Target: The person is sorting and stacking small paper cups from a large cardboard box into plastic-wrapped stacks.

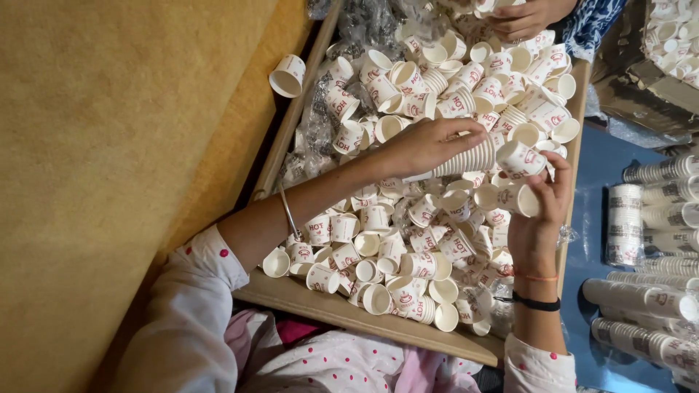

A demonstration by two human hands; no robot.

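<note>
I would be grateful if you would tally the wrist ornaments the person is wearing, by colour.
Silver bangle, left wrist: 1
Orange thread, right wrist: 1
Black band, right wrist: 1
Total: 3
The left hand grips a stack of cups; the right hand holds a single cup.

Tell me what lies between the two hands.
In the head view, a nested stack of paper cups under the left hand ends at a single cup by the right hand.
</note>
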